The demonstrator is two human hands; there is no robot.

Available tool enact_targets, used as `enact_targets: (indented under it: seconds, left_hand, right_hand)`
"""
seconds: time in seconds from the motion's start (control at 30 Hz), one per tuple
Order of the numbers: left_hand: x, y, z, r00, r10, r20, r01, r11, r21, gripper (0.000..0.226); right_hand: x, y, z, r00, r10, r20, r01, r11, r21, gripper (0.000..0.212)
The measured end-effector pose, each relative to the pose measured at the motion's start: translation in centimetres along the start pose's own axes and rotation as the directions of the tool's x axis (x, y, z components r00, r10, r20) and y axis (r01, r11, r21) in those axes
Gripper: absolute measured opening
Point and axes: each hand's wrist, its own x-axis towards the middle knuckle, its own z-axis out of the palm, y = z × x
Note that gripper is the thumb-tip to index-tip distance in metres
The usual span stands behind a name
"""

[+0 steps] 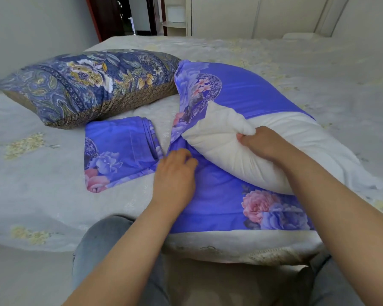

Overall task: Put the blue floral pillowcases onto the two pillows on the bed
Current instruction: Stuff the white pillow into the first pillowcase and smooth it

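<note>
Jeans-clad knees (102, 246) sit at the bed (31, 195) edge. Left hand (175, 173) pinches the open blue floral pillowcase (219, 195); right hand (259, 143) grips the white pillow (219, 151), half inside it. Second folded pillowcase (119, 151) lies beside, near the dark paisley pillow (86, 85).

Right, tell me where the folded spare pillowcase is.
In the head view, the folded pillowcase lies on the bed, left of centre, just in front of the patterned pillow and beside the left hand.
</note>
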Motion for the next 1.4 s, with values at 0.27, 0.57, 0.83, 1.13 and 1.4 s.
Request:
enact_targets:
  seconds: [0.27,0.57,0.83,1.13,1.4]
  left_hand:
    - [4.1,0.8,5.1,0.872,-0.017,0.490,0.039,0.999,-0.033,0.061]
    - [7.3,-0.3,6.8,0.859,-0.142,0.492,0.181,0.983,-0.033,0.061]
    - [9.0,-0.4,7.4,0.860,-0.149,0.488,0.185,0.982,-0.026,0.055]
    - [8.1,1.1,5.6,0.914,-0.045,0.404,0.045,0.999,0.009,0.044]
    - [6.8,7.2,1.3,0.877,0.183,0.444,0.025,0.906,-0.423,0.043]
  right_hand:
    - [1.2,1.4,-1.2,0.989,0.112,0.095,-0.132,0.963,0.235,0.051]
    - [2.1,2.5,-1.8,0.994,0.093,0.064,-0.110,0.933,0.343,0.046]
    - [2.2,1.8,-2.7,0.993,0.052,-0.106,-0.008,0.926,0.378,0.033]
    - [3.5,1.9,-4.1,0.963,0.055,-0.264,0.036,0.945,0.326,0.026]
    - [6.6,-1.1,-3.7,0.919,-0.102,-0.380,0.147,0.985,0.092,0.032]
